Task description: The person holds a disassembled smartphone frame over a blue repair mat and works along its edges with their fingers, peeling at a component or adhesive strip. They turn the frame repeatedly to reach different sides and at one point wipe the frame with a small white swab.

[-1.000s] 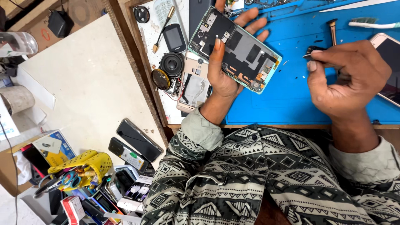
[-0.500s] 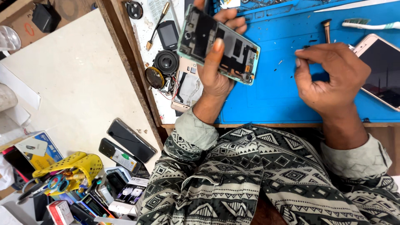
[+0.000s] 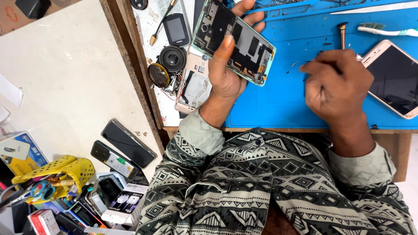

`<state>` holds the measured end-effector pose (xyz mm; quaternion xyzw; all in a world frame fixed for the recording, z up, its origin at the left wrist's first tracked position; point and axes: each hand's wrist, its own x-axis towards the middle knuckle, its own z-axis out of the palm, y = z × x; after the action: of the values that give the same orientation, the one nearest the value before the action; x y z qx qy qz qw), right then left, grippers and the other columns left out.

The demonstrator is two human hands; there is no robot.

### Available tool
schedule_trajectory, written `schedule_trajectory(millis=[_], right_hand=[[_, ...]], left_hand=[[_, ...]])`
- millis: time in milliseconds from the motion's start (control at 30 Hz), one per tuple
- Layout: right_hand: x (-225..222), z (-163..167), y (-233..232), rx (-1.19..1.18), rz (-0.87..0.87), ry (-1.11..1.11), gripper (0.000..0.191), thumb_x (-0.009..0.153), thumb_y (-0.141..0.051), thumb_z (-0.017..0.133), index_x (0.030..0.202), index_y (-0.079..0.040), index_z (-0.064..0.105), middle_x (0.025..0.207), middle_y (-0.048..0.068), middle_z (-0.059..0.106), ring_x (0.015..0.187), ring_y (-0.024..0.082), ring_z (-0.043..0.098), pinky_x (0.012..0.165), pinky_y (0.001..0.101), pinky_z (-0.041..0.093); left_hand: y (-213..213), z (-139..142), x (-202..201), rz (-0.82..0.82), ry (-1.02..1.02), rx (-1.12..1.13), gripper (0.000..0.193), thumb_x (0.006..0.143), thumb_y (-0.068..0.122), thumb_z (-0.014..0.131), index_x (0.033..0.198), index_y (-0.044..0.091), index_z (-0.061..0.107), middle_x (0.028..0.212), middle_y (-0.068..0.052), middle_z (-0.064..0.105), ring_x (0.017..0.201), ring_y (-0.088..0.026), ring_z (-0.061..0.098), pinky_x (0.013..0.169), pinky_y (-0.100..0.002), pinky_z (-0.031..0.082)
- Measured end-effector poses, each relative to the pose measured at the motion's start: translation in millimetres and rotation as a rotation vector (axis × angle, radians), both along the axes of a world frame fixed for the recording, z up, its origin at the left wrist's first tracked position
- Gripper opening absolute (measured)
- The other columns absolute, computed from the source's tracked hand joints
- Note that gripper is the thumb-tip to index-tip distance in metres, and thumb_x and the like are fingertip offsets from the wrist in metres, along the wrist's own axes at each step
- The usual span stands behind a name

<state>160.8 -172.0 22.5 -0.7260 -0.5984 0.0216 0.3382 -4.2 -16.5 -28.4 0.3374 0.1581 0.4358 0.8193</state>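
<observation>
Left hand (image 3: 224,72) gripping opened grey phone chassis (image 3: 235,41) above blue rubber mat (image 3: 283,104), right hand (image 3: 335,85) pinched closed, contents unclear, near gold-rimmed smartphone (image 3: 392,78) at the tabletop edge.

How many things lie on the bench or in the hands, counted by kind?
Opened phone, held in the left hand: 1
Whole phone, screen up on the blue mat: 1
Phone back shell: 1
Round speakers: 2
Toothbrush: 1
Small dark device: 1
Total: 7
The right hand is closed, its content hidden.
</observation>
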Motion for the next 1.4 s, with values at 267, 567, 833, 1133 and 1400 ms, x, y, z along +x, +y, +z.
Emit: schedule_trajectory(millis=[267,567,833,1133,1400], right_hand=[[-10,25,14,-0.091,0.118,-0.313,0.012,0.091,-0.016,0.087,0.101,-0.017,0.079,0.099,-0.004,0.066,0.084,0.018,0.061,0.071,0.0314,0.047],[-7,12,9,-0.127,0.081,-0.398,0.013,0.089,-0.013,0.085,0.098,-0.014,0.076,0.101,-0.001,0.066,0.088,0.021,0.062,0.075,0.0335,0.050],[34,-9,-29,-0.095,-0.127,-0.137,0.013,0.095,-0.004,0.075,0.108,-0.007,0.071,0.109,0.007,0.063,0.095,0.023,0.063,0.083,0.0342,0.051],[68,-44,-59,-0.121,-0.194,0.050,0.014,0.111,-0.007,0.062,0.122,0.002,0.062,0.113,0.011,0.062,0.099,0.020,0.062,0.090,0.0299,0.052],[40,-20,-38,-0.058,-0.146,0.048,0.007,0.109,0.000,0.068,0.115,-0.001,0.068,0.111,0.013,0.061,0.095,0.023,0.062,0.083,0.0291,0.050]], left_hand=[[2,0,1,-0.074,-0.341,-0.133,0.061,0.118,0.049,0.036,0.144,-0.005,0.049,0.144,-0.020,0.054,0.131,-0.030,0.057,0.118,-0.045,0.046],[0,3,1,-0.113,-0.440,-0.222,0.070,0.117,0.059,0.031,0.146,-0.003,0.047,0.141,-0.022,0.056,0.129,-0.031,0.058,0.116,-0.049,0.045],[0,7,2,-0.135,-0.488,-0.231,0.080,0.117,0.070,0.024,0.146,-0.001,0.048,0.142,-0.023,0.060,0.125,-0.033,0.062,0.114,-0.050,0.049],[3,10,5,-0.190,-0.553,-0.191,0.089,0.111,0.074,0.021,0.151,0.000,0.049,0.143,-0.023,0.058,0.128,-0.032,0.062,0.115,-0.048,0.051],[2,11,5,-0.169,-0.519,-0.207,0.089,0.113,0.076,0.019,0.152,0.001,0.049,0.140,-0.022,0.061,0.124,-0.032,0.064,0.113,-0.048,0.053]])
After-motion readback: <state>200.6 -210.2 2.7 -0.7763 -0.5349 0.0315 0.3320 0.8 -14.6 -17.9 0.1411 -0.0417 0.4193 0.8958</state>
